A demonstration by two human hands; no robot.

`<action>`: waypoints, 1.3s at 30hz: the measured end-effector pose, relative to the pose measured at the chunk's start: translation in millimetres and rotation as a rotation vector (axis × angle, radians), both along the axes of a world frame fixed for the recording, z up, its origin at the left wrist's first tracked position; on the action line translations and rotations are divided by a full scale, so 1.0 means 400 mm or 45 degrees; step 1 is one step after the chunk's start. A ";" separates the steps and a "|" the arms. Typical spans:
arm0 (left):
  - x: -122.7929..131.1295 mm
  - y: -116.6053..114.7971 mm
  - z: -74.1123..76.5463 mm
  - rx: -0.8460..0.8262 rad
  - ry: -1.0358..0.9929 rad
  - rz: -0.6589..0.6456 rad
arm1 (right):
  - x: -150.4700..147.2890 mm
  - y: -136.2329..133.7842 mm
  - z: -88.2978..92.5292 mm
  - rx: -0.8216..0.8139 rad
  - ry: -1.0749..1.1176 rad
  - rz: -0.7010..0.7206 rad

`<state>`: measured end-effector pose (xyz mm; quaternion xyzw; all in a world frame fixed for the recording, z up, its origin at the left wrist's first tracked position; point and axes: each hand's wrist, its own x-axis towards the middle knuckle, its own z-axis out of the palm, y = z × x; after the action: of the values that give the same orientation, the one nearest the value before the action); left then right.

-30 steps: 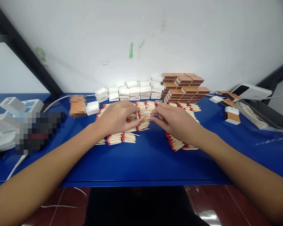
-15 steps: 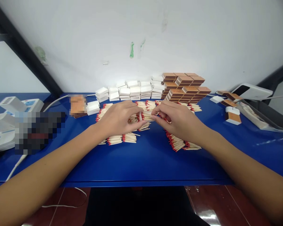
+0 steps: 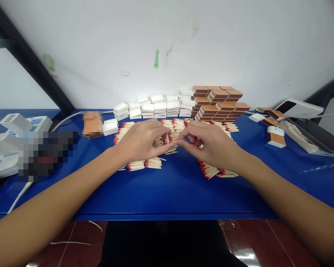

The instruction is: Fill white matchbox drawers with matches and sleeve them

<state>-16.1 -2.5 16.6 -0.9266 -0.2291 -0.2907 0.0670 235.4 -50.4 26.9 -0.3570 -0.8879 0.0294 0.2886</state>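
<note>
Between thumb and fingers, my left hand [image 3: 143, 140] grips the left end of a small white matchbox tray [image 3: 167, 138] filled with red-tipped matches. My right hand [image 3: 211, 142] is closed in a pinch at the tray's right end, its thumb and index tip against the matches there. Whether a single match is between those fingertips is too small to tell. Loose matches [image 3: 153, 163] lie in bundles under and around both hands, with another bundle of matches [image 3: 210, 170] below my right palm. The hands cover part of these piles.
Stacks of white trays [image 3: 158, 107] and brown matchboxes [image 3: 218, 106] line the wall. A pixelated orange box [image 3: 93, 124] and white power strips [image 3: 39, 124] sit left. On the right are a white device [image 3: 303, 107], scattered box parts [image 3: 276, 139] and a dark case [image 3: 317, 137].
My right fingertips have shifted slightly left and down at the tray's end. A match tip seen beside them before no longer shows. My left hand keeps its hold.
</note>
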 end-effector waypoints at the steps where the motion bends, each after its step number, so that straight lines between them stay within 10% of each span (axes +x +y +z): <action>1: -0.002 0.002 0.001 0.005 -0.001 0.025 | -0.003 -0.004 0.002 0.012 0.027 0.013; 39: -0.018 0.019 -0.001 0.099 0.035 0.189 | -0.018 0.001 -0.023 -0.410 -0.288 0.102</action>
<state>-23.2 5.1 16.2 -0.9075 -0.2848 -0.2810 0.1275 228.3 -50.2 17.5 -0.3641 -0.9120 0.1423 0.1246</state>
